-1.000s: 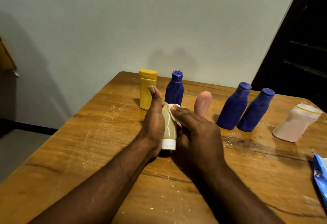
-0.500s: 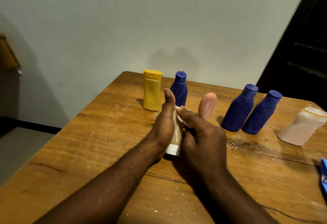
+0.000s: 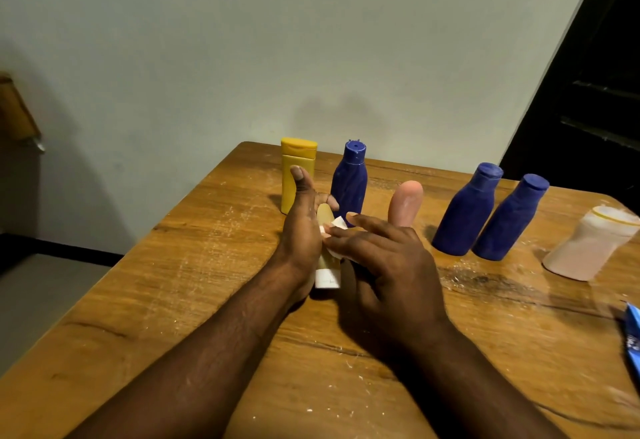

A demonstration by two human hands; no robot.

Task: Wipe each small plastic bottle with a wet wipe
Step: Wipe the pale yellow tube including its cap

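Note:
My left hand [image 3: 300,230] grips a small beige tube bottle [image 3: 325,216] with a white cap [image 3: 327,278] pointing toward me, thumb raised. My right hand [image 3: 388,265] presses a white wet wipe [image 3: 335,230] against the tube's side. Behind stand a yellow bottle [image 3: 294,168], a blue bottle [image 3: 349,182], a pink bottle [image 3: 407,203], two more blue bottles [image 3: 465,210] [image 3: 509,218] leaning together, and a pale translucent bottle [image 3: 588,248].
The wooden table [image 3: 173,300] is scratched and dusted with white specks. A blue wipe packet [image 3: 633,341] lies at the right edge. A plain wall rises behind; a dark doorway is at the right.
My right hand has slid the wipe down the tube toward the cap, its fingers spreading flatter. The left hand keeps hold of the tube.

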